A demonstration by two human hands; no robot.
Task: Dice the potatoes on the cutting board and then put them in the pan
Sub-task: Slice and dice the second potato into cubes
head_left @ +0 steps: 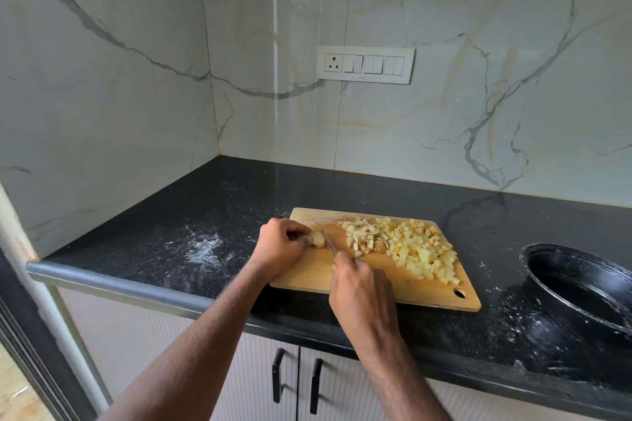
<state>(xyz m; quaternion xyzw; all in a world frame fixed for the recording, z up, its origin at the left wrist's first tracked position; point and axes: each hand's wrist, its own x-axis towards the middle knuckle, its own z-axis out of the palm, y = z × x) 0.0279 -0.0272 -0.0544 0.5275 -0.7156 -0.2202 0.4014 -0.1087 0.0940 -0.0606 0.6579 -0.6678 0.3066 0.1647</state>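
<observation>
A person's right hand [359, 287] grips a knife [330, 244] over a wooden cutting board [307, 275] on the black worktop [205, 215]; left-hand fingers [301, 237] pinch a potato piece [318, 240]. Diced potatoes [410, 249] lie heaped beyond, pan [581, 290] right.

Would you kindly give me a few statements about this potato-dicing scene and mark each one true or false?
1. The left hand holds a potato piece on the cutting board. True.
2. The diced potato is already in the pan. False: it is piled on the board; the pan holds none.
3. The right hand grips a knife. True.
4. The pan sits left of the board. False: it sits to the right.
</observation>
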